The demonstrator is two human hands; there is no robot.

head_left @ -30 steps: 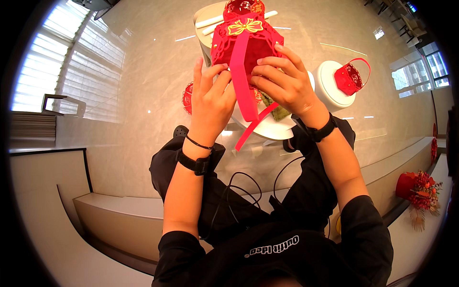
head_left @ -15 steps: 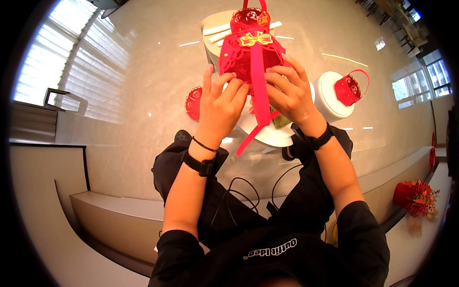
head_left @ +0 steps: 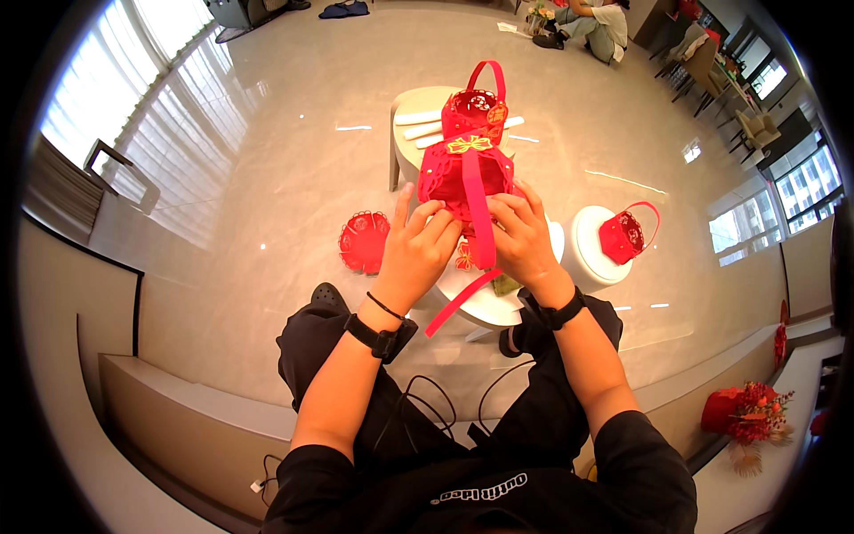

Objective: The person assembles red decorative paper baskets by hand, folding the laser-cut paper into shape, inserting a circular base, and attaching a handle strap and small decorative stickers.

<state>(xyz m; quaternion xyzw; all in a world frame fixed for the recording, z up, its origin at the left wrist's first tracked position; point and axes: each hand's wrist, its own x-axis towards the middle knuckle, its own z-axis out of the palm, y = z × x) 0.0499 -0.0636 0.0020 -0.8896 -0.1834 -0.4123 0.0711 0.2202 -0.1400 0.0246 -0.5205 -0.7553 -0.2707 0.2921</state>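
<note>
A red felt-like basket (head_left: 438, 173) with cut-out sides is held in front of me. It carries a gold bow (head_left: 469, 144), and a broad red strap (head_left: 475, 214) runs down over its front. My left hand (head_left: 416, 249) grips the lower left edge, its index finger raised. On the lower right, my right hand (head_left: 525, 238) closes on the same basket; its fingertips are partly hidden. Below the hands a red strip (head_left: 458, 307) slants down to the left; where its upper end goes is unclear. Just beyond stands another red basket (head_left: 458, 114) with an upright handle.
White rolls (head_left: 416, 118) lie on a beige stool (head_left: 406, 102). Beneath my hands is a white table (head_left: 485, 311) with a green item (head_left: 505, 285). A red scalloped piece (head_left: 364, 242) is at left, a red basket (head_left: 620, 238) on a white stool (head_left: 594, 267) at right. Another person (head_left: 600, 27) sits far off.
The view has tilted up, so more of the far room and a seated person show. Hands and basket appear lower in the picture; both hands still hold the basket.
</note>
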